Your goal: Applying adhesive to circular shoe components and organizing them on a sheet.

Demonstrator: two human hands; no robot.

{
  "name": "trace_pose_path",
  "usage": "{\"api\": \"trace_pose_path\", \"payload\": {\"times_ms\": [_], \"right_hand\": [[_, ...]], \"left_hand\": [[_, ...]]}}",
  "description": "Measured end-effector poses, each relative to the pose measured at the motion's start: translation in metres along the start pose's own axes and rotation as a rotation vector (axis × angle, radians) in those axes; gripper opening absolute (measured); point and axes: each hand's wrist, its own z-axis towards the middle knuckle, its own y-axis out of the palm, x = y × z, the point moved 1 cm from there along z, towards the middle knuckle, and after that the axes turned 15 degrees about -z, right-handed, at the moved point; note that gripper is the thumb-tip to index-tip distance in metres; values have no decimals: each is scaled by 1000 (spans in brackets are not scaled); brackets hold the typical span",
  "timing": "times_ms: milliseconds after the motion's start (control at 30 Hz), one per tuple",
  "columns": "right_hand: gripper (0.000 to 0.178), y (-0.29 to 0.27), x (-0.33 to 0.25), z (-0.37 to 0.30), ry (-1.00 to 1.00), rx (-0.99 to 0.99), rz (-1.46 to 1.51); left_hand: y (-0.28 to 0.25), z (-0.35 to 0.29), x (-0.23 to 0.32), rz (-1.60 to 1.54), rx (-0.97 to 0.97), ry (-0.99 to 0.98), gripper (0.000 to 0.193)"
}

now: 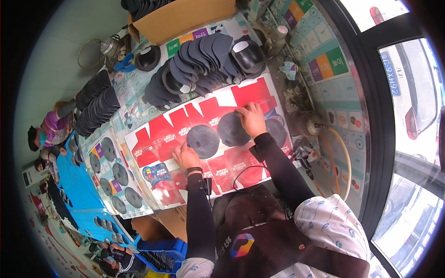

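Three round dark grey felt-like pads lie in a row on a flattened red and white printed carton sheet (172, 121). My left hand (186, 157) is at the left edge of the left pad (203, 142), its bent fingers closed on the rim. The middle pad (232, 130) has my right hand (252, 119) at its upper right edge, fingers curled and closed there. Partly behind my right wrist lies the right pad (276, 133). Both forearms wear black sleeves.
Curved dark pieces (199, 58) stand stacked beyond the carton, beside a black domed piece (248, 55). More grey pads (120, 174) lie on the table to the left. A cardboard box (183, 21) stands at the back. A yellow hose (345, 153) hangs right. People work far left.
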Motion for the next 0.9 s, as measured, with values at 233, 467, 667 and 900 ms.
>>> {"api": "trace_pose_path", "payload": {"times_ms": [233, 467, 667, 900], "right_hand": [[10, 6, 1, 1, -101, -68, -110], [11, 7, -4, 16, -89, -155, -172], [13, 16, 14, 20, -104, -157, -131], [6, 10, 12, 22, -105, -221, -1]], "left_hand": [[5, -4, -7, -40, 20, 60, 30], [12, 34, -34, -124, -112, -16, 11], [14, 67, -49, -74, -384, -87, 18], [10, 56, -63, -199, -334, -98, 8]]}}
